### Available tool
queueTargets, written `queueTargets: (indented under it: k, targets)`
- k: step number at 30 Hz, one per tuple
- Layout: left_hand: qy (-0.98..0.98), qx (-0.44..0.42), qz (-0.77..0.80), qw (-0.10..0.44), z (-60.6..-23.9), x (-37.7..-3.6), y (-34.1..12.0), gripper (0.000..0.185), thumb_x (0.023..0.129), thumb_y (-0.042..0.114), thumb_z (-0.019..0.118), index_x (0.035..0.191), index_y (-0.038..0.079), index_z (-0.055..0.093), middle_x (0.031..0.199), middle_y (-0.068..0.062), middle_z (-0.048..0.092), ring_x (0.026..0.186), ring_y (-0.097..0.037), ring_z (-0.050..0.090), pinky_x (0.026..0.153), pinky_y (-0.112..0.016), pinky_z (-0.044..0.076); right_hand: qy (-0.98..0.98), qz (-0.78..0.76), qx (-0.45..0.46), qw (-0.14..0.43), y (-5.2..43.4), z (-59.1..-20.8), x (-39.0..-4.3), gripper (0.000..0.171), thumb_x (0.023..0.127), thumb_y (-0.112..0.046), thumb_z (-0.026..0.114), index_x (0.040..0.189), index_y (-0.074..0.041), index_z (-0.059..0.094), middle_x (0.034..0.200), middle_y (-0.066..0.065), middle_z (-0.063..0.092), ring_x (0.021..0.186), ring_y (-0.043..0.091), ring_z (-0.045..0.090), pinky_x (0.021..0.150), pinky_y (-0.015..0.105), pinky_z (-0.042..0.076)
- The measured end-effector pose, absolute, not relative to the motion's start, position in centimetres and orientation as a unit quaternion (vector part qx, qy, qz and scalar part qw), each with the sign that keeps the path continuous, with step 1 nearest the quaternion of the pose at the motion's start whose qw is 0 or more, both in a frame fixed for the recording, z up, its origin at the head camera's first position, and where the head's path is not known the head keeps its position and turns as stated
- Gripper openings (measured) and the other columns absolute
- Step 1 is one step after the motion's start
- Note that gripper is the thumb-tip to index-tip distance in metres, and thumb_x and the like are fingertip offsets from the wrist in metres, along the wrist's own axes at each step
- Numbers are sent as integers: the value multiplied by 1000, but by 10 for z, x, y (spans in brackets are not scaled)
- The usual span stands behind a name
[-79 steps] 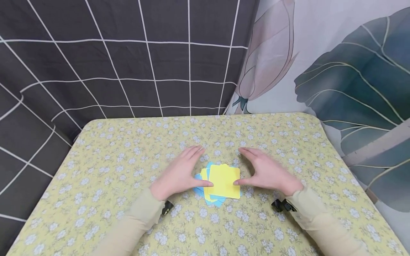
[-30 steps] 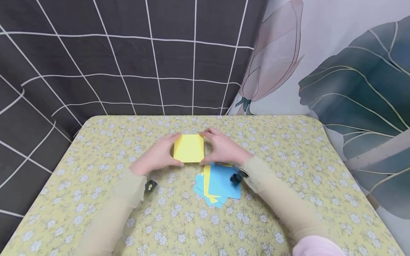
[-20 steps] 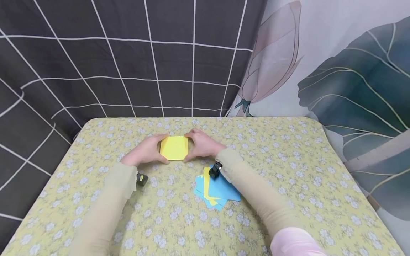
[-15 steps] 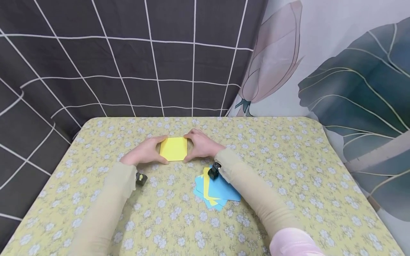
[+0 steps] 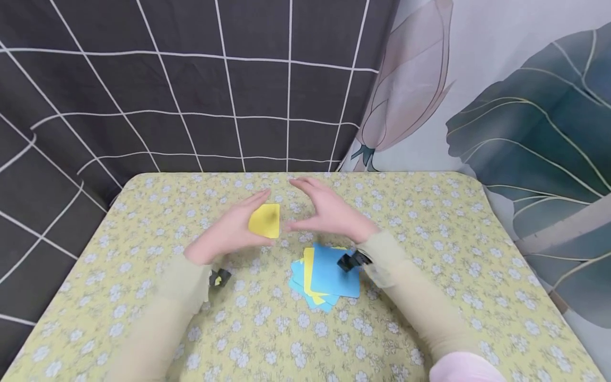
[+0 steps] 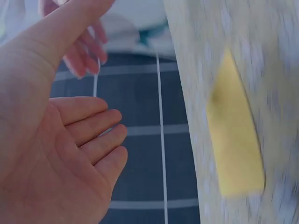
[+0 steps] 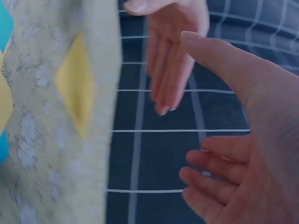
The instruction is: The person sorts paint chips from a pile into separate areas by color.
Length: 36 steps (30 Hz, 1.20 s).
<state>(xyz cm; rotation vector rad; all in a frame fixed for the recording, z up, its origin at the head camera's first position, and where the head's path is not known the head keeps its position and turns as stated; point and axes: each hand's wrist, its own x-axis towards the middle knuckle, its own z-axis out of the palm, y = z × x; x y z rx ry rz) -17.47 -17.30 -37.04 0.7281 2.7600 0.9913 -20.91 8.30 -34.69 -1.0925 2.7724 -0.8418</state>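
Observation:
A square yellow card (image 5: 265, 220) lies flat on the table toward the back; the left wrist view shows the same yellow card (image 6: 236, 135) apart from the palm. My left hand (image 5: 234, 228) hovers over its left side, fingers spread and nothing held. To its right, my right hand (image 5: 329, 212) is in the air with thumb and fingers apart, also holding nothing. Both palms face each other. Below the right wrist sits a loose pile of blue and yellow cards, a blue card (image 5: 329, 276) on top and a yellow card (image 5: 308, 265) showing beneath it.
The table is covered by a yellow floral cloth (image 5: 286, 350). A dark grid curtain (image 5: 191, 85) hangs behind its back edge, and a leaf-patterned curtain (image 5: 539, 127) hangs at the right. Small black cameras are worn on both wrists.
Both hands carried the yellow card from the pile to the back left and set it down. Since half a second ago they have let go; the right hand has moved right, and the left has lifted.

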Motion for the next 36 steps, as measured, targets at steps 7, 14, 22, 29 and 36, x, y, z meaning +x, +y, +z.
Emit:
queueTargets:
  k: [7, 14, 22, 29, 36]
  targets:
    - [900, 283, 324, 66, -380, -149, -132, 110, 77, 44, 89, 160, 3, 29, 164, -12, 28, 149, -32, 27, 120, -51, 23, 906, -235, -350, 15, 129, -338, -178, 98, 81, -56, 81, 155, -6, 41, 157, 11, 40, 143, 31, 38, 115, 51, 35]
    - [896, 334, 274, 104, -400, -139, -105, 111, 77, 51, 87, 158, -1, 31, 163, -15, 30, 149, -31, 26, 120, -44, 24, 920, -215, -327, 34, 166, -351, -158, 101, 78, -61, 82, 153, -5, 43, 153, 15, 45, 141, 36, 40, 113, 55, 37]
    - [891, 348, 249, 148, -410, -131, -85, 117, 74, 55, 87, 160, 1, 28, 165, -14, 25, 151, -28, 22, 121, -41, 22, 927, -209, -307, 62, 187, -387, -138, 115, 67, -60, 90, 152, 1, 43, 149, 17, 48, 134, 36, 48, 109, 52, 42]
    - [895, 362, 221, 139, -416, -127, -75, 116, 75, 53, 87, 158, -1, 28, 162, -14, 32, 148, -28, 29, 120, -36, 26, 923, -219, -309, 70, 191, -409, -127, 119, 60, -69, 89, 146, 4, 50, 137, 10, 52, 120, 25, 53, 99, 42, 51]
    - [897, 357, 224, 133, -414, -125, -73, 110, 78, 50, 87, 158, 0, 30, 159, -12, 37, 146, -27, 33, 119, -36, 28, 923, -223, -305, 71, 192, -415, -124, 107, 60, -57, 94, 139, 3, 56, 125, 6, 51, 110, 21, 50, 93, 40, 53]
